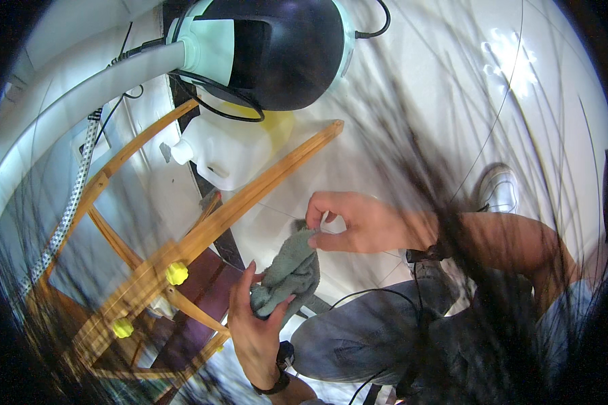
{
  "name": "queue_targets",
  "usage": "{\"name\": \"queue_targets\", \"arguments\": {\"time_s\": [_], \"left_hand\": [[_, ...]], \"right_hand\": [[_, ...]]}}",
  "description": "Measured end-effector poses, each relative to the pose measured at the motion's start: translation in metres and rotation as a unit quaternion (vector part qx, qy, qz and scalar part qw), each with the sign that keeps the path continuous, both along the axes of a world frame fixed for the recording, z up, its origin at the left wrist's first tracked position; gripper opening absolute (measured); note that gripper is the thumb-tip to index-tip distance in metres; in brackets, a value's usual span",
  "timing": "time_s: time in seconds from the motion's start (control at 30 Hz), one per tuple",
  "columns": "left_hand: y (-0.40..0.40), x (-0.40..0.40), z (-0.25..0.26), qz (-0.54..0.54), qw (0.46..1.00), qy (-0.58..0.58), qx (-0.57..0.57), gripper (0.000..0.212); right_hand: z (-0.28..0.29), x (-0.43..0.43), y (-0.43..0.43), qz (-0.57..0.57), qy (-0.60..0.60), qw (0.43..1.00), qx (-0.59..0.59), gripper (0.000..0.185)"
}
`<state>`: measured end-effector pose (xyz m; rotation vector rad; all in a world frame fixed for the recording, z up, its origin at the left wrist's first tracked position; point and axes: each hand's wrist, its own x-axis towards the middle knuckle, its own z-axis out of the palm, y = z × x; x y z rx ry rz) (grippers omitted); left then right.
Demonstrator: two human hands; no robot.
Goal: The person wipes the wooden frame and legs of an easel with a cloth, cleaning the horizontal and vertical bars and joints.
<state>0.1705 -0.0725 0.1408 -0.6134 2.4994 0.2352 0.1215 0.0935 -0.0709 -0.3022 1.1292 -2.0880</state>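
Observation:
A grey-green cloth (pixel 291 268) hangs bunched between my two hands, above my bent knee. My left hand (pixel 256 324) grips its lower end, with the thumb lying across the folds. The thumb and forefinger of my right hand (pixel 354 223) pinch the cloth's upper corner. To the left of the cloth stands a wooden frame (pixel 248 200) with long slanting legs, an easel or similar stand. Yellow knobs (pixel 177 273) are fixed to it. Strands of hair blur parts of the view.
Behind the wooden frame sits a white plastic jug (pixel 228 149). A black and pale-green appliance (pixel 294 55) with a thick white hose (pixel 131 76) and black cables stands at the top. Pale floor tiles (pixel 435 101) stretch to the right, near a white shoe (pixel 499 190).

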Motion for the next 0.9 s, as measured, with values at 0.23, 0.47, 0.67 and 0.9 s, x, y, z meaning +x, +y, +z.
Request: {"name": "queue_targets", "arguments": {"time_s": [0.23,0.47,0.67,0.9], "left_hand": [[0.001,0.003,-0.005,-0.009,0.999,0.054,-0.005,0.068],[0.019,-0.008,-0.002,0.116,0.991,0.071,-0.002,0.022],[0.023,-0.007,-0.006,0.249,0.958,0.141,0.031,0.037],[-0.007,0.006,-0.011,0.261,0.953,0.153,0.002,0.043]], "right_hand": [[-0.029,-0.005,0.004,-0.128,-0.265,0.956,0.012,0.021],[-0.017,-0.018,0.019,-0.188,-0.388,0.902,0.036,0.025],[-0.016,-0.021,0.018,-0.139,-0.420,0.895,0.048,0.029],[-0.026,-0.016,0.009,-0.037,-0.299,0.951,0.070,0.054]]}}
